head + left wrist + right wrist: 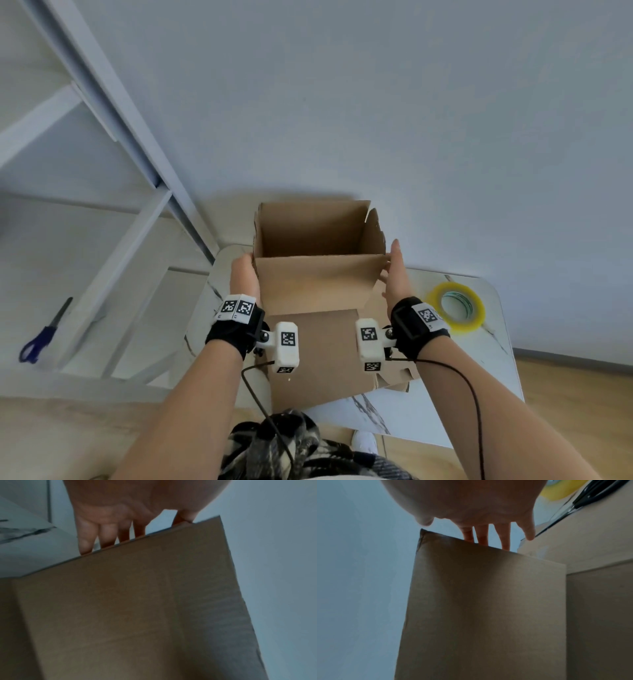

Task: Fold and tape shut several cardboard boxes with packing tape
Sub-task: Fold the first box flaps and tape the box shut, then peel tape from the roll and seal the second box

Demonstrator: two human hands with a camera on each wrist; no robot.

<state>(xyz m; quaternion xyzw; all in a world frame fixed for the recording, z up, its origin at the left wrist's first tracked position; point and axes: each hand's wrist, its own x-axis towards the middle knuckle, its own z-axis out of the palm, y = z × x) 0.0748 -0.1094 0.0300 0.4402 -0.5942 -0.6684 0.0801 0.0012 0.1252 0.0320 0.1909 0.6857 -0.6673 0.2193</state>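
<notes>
The cardboard box (318,270) stands open-topped on the desk (493,329), squared between both palms. Left hand (244,279) and right hand (395,274) press opposite sides, fingers (85,543) straight, probably steadying it for flap folding. The tape roll (457,306) lies just beside, within reach.

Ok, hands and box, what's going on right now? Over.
Left hand and right hand flat against opposite sides of the cardboard box. Box open, untaped. Tape roll on table, nothing blocking.
</notes>
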